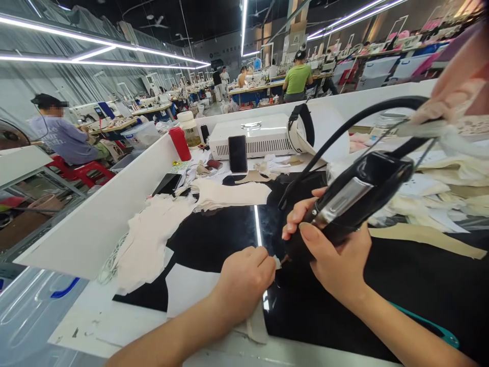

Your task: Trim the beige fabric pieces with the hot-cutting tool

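Note:
My right hand (340, 255) wraps round a black corded power tool (351, 199) with a silver plate on its side; its lower end points down toward the black glossy board (214, 234). The tool's kind cannot be made out. My left hand (248, 278) is closed close to the tool's lower end. A small pale tip (278, 262) shows at its fingers, too small to name. Under the left hand and forearm lie a white sheet (189, 290) and a beige fabric strip (256, 329). A thick black cable (344, 127) arches above the tool.
Pale fabric pieces (148, 239) are stacked at the left, and more cloth (424, 193) is heaped at the right. Behind stand a phone (238, 154), a white vented box (255, 133) and a red bottle (179, 144). Low white walls (114, 209) edge the table. People sit at machines beyond.

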Action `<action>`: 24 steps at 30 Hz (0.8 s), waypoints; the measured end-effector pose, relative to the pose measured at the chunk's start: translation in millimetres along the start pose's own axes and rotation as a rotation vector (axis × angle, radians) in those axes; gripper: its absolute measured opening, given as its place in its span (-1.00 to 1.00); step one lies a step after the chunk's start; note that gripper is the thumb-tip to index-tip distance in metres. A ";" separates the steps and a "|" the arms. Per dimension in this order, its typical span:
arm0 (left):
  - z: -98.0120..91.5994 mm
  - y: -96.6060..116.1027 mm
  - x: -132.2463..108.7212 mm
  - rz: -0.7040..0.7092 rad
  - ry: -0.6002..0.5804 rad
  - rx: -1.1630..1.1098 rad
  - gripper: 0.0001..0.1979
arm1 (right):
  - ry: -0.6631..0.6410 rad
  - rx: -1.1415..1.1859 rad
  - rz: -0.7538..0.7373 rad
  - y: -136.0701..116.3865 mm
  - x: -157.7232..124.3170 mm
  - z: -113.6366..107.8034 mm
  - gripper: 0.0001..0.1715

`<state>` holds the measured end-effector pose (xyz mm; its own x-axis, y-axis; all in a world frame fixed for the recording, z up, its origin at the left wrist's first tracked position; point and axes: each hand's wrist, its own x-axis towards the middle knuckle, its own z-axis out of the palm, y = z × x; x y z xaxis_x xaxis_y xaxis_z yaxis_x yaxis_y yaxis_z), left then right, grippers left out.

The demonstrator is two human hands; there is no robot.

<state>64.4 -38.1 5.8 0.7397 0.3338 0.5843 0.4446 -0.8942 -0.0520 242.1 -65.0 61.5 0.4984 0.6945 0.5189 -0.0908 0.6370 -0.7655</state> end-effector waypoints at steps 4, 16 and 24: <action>2.0 1.9 -0.4 0.031 -0.040 0.013 -0.63 | 0.006 0.017 0.004 -1.7 -0.7 -0.1 -0.35; -1.2 4.0 1.2 0.009 -0.021 -0.012 -0.60 | -0.011 -0.001 0.005 -2.9 0.0 0.1 -0.38; -1.7 2.3 1.3 0.024 -0.014 -0.018 -0.61 | -0.019 -0.005 -0.019 -3.0 0.5 2.3 -0.47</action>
<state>65.5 -40.3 7.8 0.7568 0.3166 0.5718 0.4181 -0.9069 -0.0513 240.7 -65.8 64.9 0.4835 0.6885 0.5405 -0.0768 0.6485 -0.7573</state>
